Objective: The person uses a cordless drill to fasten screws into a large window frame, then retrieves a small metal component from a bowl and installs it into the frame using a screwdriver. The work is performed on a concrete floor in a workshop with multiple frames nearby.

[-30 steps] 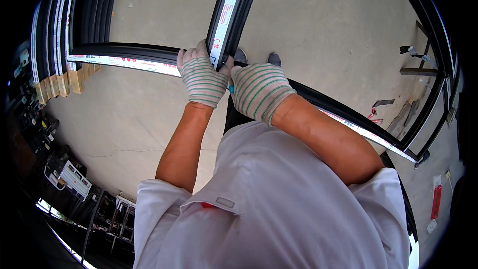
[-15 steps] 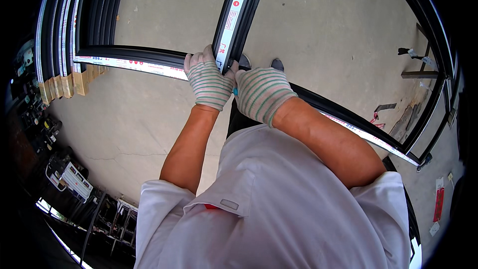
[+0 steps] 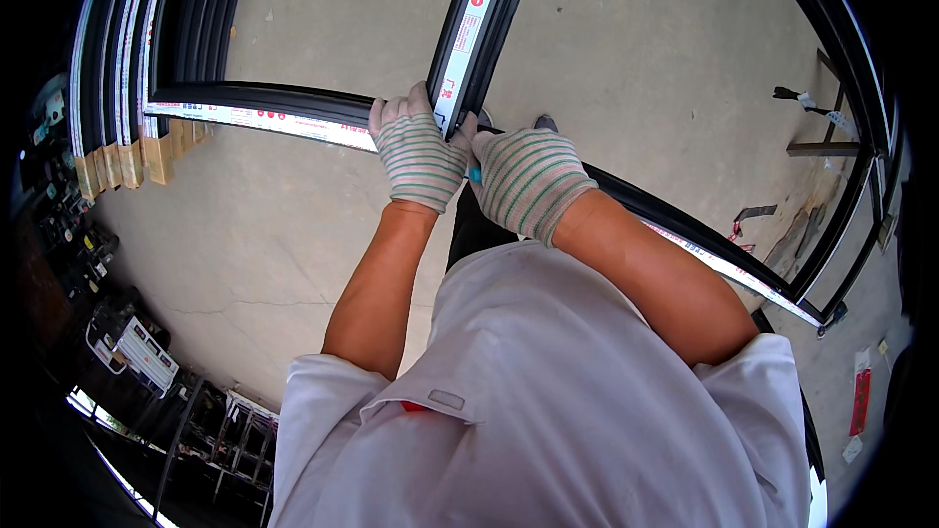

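Observation:
Both my hands wear white gloves with green stripes and meet at the joint of a black frame (image 3: pixel 313 98). Its crossing bar (image 3: pixel 477 24) runs away from me and carries a white film strip with red marks. My left hand (image 3: pixel 419 152) is wrapped over the near rail just left of the joint, fingertips on its far side. Close beside it, my right hand (image 3: pixel 533 181) is closed on a small tool whose teal end (image 3: pixel 475 175) peeks out between the gloves. The rest of that tool is hidden by the fingers.
Several black frame profiles (image 3: pixel 122 49) stand stacked at the left, with tan blocks (image 3: pixel 156 158) at their ends. A metal bracket (image 3: pixel 756 212) and a red strip (image 3: pixel 861 401) lie to the right. Dark equipment and a white-and-black machine (image 3: pixel 147 357) line the lower left.
Both hands and the crossing bar have shifted slightly to the right. My left hand keeps its grip on the rail, and the right one stays closed at the joint.

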A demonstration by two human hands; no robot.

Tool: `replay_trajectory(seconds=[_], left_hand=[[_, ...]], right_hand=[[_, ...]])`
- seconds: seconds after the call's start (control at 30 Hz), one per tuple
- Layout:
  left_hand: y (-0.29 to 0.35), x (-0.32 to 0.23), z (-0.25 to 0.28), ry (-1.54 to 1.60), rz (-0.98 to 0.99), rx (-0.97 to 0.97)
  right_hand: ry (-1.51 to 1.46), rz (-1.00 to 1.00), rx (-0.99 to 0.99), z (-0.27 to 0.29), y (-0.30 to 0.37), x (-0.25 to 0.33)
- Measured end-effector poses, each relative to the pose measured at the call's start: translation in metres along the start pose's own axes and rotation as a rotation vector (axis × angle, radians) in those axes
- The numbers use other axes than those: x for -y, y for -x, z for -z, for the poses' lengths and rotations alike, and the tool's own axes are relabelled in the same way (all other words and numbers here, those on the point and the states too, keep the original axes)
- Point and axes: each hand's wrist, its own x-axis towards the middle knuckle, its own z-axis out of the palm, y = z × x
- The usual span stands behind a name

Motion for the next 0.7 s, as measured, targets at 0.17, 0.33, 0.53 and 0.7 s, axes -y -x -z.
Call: replay_trajectory(seconds=[0.17,0.33,0.53,0.7], left_hand=[[0.002,0.003,-0.005,0.017,-0.040,-0.041],[0.001,-0.002,0.000,0.002,0.003,0.027],[-0.007,-0.005,0.001,-0.047,0.055,0.133],[0.000,0.012,-0.011,-0.098,-0.242,-0.080]], right_hand=[[-0.073,0.014,-0.098,-0.010,0.003,-0.005],[0.039,0.077,-0.168,-0.014,0.003,-0.002],[-0.042,0.159,-0.027,-0.001,0.000,-0.008],[-0.374,0.054,-0.162,-0.023,-0.004,-0.008]])
